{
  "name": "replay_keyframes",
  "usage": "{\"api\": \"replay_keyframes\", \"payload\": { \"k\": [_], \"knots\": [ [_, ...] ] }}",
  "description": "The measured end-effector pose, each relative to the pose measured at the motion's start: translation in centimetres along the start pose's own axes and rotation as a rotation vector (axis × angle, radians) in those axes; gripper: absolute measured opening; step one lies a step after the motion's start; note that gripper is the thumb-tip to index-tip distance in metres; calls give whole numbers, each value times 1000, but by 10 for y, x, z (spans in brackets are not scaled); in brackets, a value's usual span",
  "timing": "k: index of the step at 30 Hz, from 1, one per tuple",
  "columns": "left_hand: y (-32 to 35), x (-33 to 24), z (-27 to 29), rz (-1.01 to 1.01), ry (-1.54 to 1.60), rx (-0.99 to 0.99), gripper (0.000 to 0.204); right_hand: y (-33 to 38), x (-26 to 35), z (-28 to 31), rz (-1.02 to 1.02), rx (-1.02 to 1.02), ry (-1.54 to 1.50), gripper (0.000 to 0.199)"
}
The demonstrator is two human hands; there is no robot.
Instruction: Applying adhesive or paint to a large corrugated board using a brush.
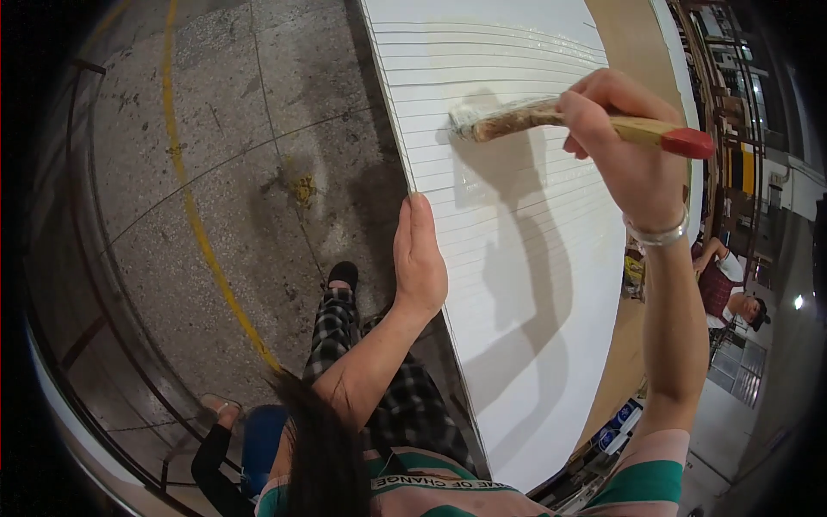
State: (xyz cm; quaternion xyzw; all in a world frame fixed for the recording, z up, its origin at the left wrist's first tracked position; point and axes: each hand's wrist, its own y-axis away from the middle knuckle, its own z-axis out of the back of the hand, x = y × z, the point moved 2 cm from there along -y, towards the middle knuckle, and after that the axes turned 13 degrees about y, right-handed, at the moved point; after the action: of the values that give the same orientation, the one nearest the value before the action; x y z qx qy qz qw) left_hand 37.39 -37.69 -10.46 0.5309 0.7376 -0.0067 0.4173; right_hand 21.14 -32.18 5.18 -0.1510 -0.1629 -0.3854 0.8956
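Note:
My right hand (616, 129) is closed around the wooden handle of a paintbrush (534, 119), whose handle end is red. The brush's pale, wet-looking bristles rest on a white surface (534, 181) crossed by several thin parallel lines, like the edges of overlapped sheets. Around and beyond the bristles the surface has a wet shine. My left hand (419, 258) lies along the left edge of this surface, its fingers stretched out, close together and pointing away from me. It holds no tool. The shadow of my right arm and brush falls across the white surface.
Under the white surface is a light brown tabletop (627, 30), showing at right. Blue and white containers (616, 426) stand beyond it at lower right. Another person (719, 284) is at far right; someone's dark sleeve (211, 461) shows at lower left. A yellow line (202, 233) marks the floor.

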Motion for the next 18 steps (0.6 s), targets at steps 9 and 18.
{"api": "replay_keyframes", "payload": {
  "k": [9, 18],
  "knots": [
    [3, -17, -13, 2, -15, -17, 52, 24, 4, 14, -55, 112, 44, 21],
    [0, 6, 7, 42, 6, 20, 65, 93, -2, 24, -104, 258, -106, 20]
  ]
}}
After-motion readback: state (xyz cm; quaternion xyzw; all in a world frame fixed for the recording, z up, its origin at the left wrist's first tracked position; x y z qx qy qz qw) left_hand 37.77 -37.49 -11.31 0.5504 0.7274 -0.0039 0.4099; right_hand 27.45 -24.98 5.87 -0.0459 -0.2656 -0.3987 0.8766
